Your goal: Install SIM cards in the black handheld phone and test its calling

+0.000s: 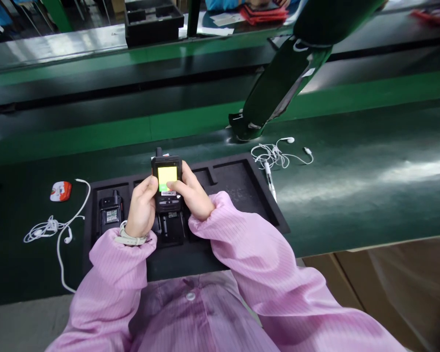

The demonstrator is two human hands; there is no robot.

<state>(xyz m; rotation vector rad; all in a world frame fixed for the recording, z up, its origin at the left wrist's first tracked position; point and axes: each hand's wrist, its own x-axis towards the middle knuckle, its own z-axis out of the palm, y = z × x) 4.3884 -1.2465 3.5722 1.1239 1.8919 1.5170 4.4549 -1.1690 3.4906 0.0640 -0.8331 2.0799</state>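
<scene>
A black two-way radio with a stubby antenna is held upright between both hands, its lit screen mostly yellow with a green patch. My left hand grips its left edge. Wrapped round the right edge is my right hand, with its thumb on the lower part of the screen. Beneath them lies a black foam tray with cut-out compartments. A second two-way radio rests in the tray's left compartment, a label showing on it. Dark parts sit in the middle compartment, partly hidden by the hands.
White earphones and a pen lie right of the tray. On the left are more earphones, a white cable and a red-and-white object. A green post rises behind. A black box stands across the line, near another person's hands.
</scene>
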